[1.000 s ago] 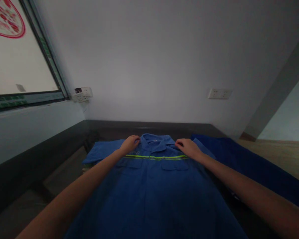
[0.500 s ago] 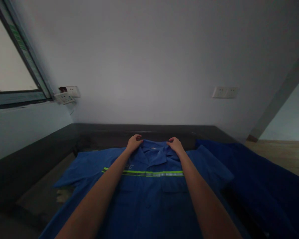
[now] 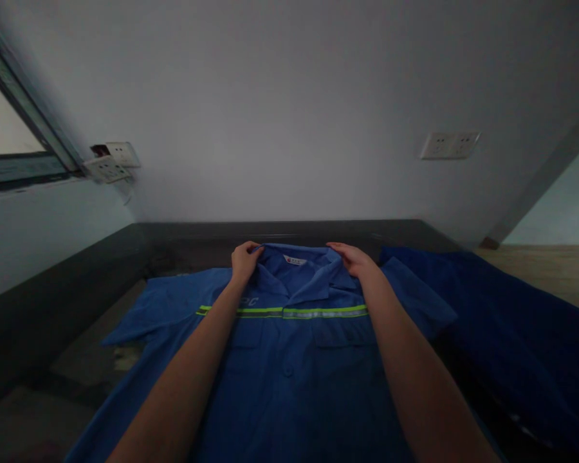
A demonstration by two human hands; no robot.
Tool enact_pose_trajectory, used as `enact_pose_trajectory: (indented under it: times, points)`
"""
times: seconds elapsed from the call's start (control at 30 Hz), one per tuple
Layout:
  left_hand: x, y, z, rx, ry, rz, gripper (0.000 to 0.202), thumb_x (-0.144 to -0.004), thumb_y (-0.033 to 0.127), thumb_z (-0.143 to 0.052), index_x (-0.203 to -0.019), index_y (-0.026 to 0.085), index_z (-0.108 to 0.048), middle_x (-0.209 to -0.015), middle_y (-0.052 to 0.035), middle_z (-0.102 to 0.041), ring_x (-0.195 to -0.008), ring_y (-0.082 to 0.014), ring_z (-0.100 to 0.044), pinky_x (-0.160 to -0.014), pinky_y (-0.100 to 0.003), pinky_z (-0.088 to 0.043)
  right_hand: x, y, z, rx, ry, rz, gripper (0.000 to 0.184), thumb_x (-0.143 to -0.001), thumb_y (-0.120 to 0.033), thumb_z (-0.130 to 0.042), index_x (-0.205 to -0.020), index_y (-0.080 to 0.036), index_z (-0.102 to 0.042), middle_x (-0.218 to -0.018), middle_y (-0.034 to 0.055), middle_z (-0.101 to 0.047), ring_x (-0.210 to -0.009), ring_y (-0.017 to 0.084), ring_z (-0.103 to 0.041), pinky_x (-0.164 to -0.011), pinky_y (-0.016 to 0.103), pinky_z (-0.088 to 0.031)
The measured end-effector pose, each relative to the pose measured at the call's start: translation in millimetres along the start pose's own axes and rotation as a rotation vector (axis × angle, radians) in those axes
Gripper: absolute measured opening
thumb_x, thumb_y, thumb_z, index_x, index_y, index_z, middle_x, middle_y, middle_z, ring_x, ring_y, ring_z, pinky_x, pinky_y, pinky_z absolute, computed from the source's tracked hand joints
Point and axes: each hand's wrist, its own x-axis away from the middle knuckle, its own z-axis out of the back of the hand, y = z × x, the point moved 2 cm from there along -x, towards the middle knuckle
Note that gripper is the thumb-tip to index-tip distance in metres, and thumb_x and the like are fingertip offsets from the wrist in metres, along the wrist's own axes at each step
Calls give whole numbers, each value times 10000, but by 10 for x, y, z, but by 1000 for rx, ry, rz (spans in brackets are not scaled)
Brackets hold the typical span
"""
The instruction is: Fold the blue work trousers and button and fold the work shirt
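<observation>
"Behind everything, a pale wall [image 3: 280, 128] is meeting a dark ledge [image 3: 280, 229]. Where is the blue shirt [image 3: 273, 366] lying?"

"Face up, collar [image 3: 313, 292] nearest the wall, sleeves [image 3: 174, 297] spreading along it."

"And the hands?"

"They're resting apart: left hand [image 3: 245, 260] pinching one side of the collar, right hand [image 3: 354, 259] gripping the other. Both should be pulling evenly, I'd judge, so the collar is lining up with the wall and not bunching."

"How is it looking?"

"Lightly creased: a yellow-green and silver stripe [image 3: 325, 313] is crossing it, a white label [image 3: 294, 260] is showing inside the collar, and the lower part is darkening into shadow."
</observation>
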Motion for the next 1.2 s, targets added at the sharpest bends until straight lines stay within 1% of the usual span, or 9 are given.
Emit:
enact_pose_trajectory:
  times: [0.1,0.2,0.3,0.4,0.53,0.73,0.83,1.07,1.2]
  points:
    - [15,-35,40,-7,9,8,204,-777,332,-612,-823,165,-720,-729,-35,-691,-702,-184,-615,-659,-261,-439,-6,-10,-47,138,21,47,102,-823,-116,-556,-827,-159,-648,-777,44,-695,-728,171,-654,-708,290,-527]
    - [17,-36,51,-9,12,5,201,-784,339,-609,-799,166,-711,-729,-32,-686,-705,-176,-610,-661,-253,-429,-2,-73,-100,343,73,132,127,-861,-232,-574,-800,-155,-656,-820,60,-678,-820,192,-635,-783,305,-489]
    - [19,-17,61,-15,20,-4,193,-798,331,-594,-779,166,-693,-762,-30,-689,-729,-167,-610,-680,-245,-427,40,-158,-186,565,115,222,172,-767,-322,-721,-838,-177,-661,-913,65,-650,-923,230,-600,-851,338,-446]
    - [23,-2,76,-31,21,-9,192,-810,334,-579,-763,175,-676,-765,-21,-684,-731,-160,-605,-681,-239,-426,110,-198,-297,752,156,266,349,-634,-189,-821,-936,-210,-647,-1048,76,-618,-1027,264,-560,-871,352,-428]
    - [22,-5,109,-66,22,8,201,-814,353,-577,-759,184,-670,-752,-22,-671,-737,-166,-601,-670,-241,-419,178,-172,-369,925,200,246,370,-680,-84,-760,-999,-219,-627,-1048,94,-636,-989,262,-594,-817,343,-454]
    - [19,-13,145,-119,10,48,199,-811,370,-586,-778,201,-684,-749,-25,-668,-726,-174,-603,-650,-246,-410,174,-179,-250,1050,218,187,141,-769,-227,-740,-900,-231,-689,-968,71,-693,-938,254,-644,-778,319,-477]
    - [25,0,146,-149,-5,54,202,-813,379,-588,-787,209,-693,-763,-31,-675,-727,-182,-607,-639,-251,-405,170,-226,-192,1079,184,185,102,-819,-272,-698,-911,-233,-716,-971,80,-706,-954,255,-650,-792,315,-477]
    - [38,53,154,-222,-33,20,218,-841,377,-551,-814,222,-703,-812,-48,-677,-783,-206,-610,-678,-270,-427,228,-290,-225,1130,114,181,185,-918,-292,-564,-976,-189,-706,-1002,135,-699,-983,271,-646,-822,344,-471]
    - [19,77,166,-262,-21,-24,217,-841,349,-551,-792,200,-700,-907,-78,-651,-869,-222,-597,-767,-290,-443,252,-262,-288,1126,133,167,339,-783,-409,-727,-1025,-186,-649,-1054,147,-672,-992,309,-632,-799,382,-487]
